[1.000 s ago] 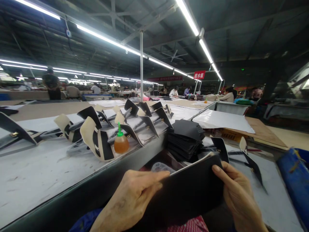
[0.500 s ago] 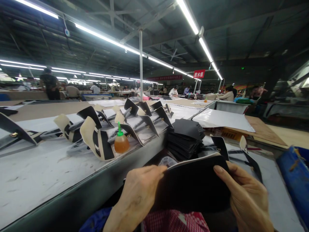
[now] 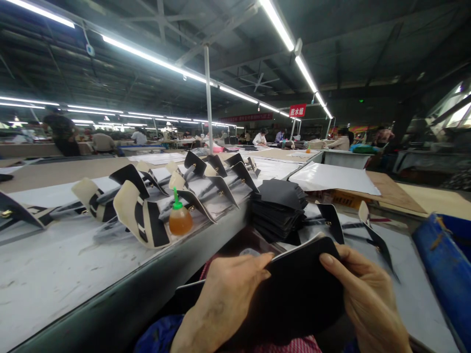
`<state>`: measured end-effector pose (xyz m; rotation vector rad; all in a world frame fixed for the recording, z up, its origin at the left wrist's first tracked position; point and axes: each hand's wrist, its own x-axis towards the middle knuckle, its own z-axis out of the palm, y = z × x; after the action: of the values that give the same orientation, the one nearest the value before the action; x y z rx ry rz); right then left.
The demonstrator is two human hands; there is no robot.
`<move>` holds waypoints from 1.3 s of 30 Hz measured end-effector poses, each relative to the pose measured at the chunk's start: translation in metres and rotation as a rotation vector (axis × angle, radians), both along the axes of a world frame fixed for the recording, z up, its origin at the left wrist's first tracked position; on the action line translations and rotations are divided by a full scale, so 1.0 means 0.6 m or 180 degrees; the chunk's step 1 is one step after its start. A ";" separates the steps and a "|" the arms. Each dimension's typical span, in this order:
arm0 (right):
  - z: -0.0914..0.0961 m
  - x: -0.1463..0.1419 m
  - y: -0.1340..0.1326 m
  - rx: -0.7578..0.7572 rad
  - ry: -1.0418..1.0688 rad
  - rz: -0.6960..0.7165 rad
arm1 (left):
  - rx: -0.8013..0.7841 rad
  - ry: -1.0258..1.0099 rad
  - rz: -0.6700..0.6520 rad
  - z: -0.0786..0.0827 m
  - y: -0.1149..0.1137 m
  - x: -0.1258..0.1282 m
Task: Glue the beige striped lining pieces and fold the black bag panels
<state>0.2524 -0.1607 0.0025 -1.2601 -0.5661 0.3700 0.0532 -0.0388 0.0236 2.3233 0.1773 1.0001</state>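
Observation:
Low in front of me is a black leather-like panel (image 3: 298, 289) with a pale upper edge, tilted so its dark face is toward me. My left hand (image 3: 228, 294) closes its fingers on that upper edge near the middle. My right hand (image 3: 362, 291) grips the right end, thumb on the dark face and fingers behind. Just beyond lies a stack of black sheets (image 3: 277, 208). A squeeze bottle (image 3: 180, 218) of amber liquid with a green nozzle stands on the table at left. Beside it sits a curved cream and black piece (image 3: 138, 215).
Several black and cream pieces with metal clasps stand on the white-covered table (image 3: 69, 274). More black pieces (image 3: 329, 223) stand at right, beside a blue bin (image 3: 441, 264). A pole (image 3: 208, 98) rises farther back. Other people (image 3: 260, 138) are in the background.
My left hand has slid right along the panel's upper edge, and more of its left end shows. My right hand keeps its grip. The view has turned slightly right.

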 end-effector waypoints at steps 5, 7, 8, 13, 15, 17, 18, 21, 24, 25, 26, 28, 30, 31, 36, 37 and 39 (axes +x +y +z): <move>0.000 0.000 -0.003 0.0101 0.0114 0.0352 | -0.0072 0.0085 -0.0202 0.003 -0.007 0.012; 0.000 -0.003 -0.003 0.0118 0.0064 0.0325 | 0.0060 0.0021 -0.0138 0.001 -0.006 0.016; -0.001 -0.005 -0.003 0.0109 0.0016 0.0281 | 0.0160 -0.0063 -0.0075 -0.001 -0.006 0.019; -0.004 -0.010 -0.003 0.0075 -0.0182 0.0276 | 0.0278 -0.0213 -0.0013 -0.003 -0.012 0.033; -0.006 -0.010 -0.003 0.0081 -0.0255 0.0272 | 0.0205 -0.0145 -0.0032 -0.001 -0.016 0.037; -0.007 -0.012 -0.004 0.0065 -0.0463 0.0226 | 0.0236 -0.0200 0.0049 0.001 -0.018 0.042; -0.007 -0.013 -0.004 0.0051 -0.0600 0.0207 | 0.0267 -0.0265 0.0098 0.001 -0.018 0.044; -0.003 -0.021 -0.004 0.0065 -0.1026 0.0165 | 0.0340 -0.0498 0.0178 -0.003 -0.017 0.049; 0.003 -0.027 -0.005 0.0245 -0.1303 0.0037 | 0.0314 -0.0576 0.0169 -0.009 -0.015 0.046; 0.005 -0.029 -0.005 0.0327 -0.1354 -0.0043 | 0.0312 -0.0570 0.0136 -0.010 -0.016 0.044; 0.007 -0.030 -0.006 0.0400 -0.1379 -0.0104 | 0.0315 -0.0564 0.0097 -0.012 -0.017 0.041; 0.010 -0.033 -0.007 0.0521 -0.1384 -0.0153 | 0.0371 -0.0573 0.0051 -0.014 -0.019 0.036; 0.013 -0.036 -0.007 0.0582 -0.1338 -0.0109 | 0.0456 -0.0587 0.0059 -0.016 -0.021 0.033; 0.014 -0.038 -0.007 0.0611 -0.1311 -0.0100 | 0.0481 -0.0569 0.0062 -0.018 -0.021 0.032; 0.016 -0.048 -0.008 0.0563 -0.1313 -0.0287 | 0.0458 -0.0548 0.0053 -0.019 -0.019 0.032; 0.016 -0.049 -0.009 0.0544 -0.1315 -0.0318 | 0.0443 -0.0555 0.0050 -0.019 -0.019 0.033; 0.014 -0.050 -0.009 0.0543 -0.1360 -0.0379 | 0.0399 -0.0553 0.0047 -0.019 -0.020 0.033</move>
<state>0.2224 -0.1662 0.0111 -1.2052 -0.8612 -0.0524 0.0727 -0.0506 0.0124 2.3342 0.0638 1.2461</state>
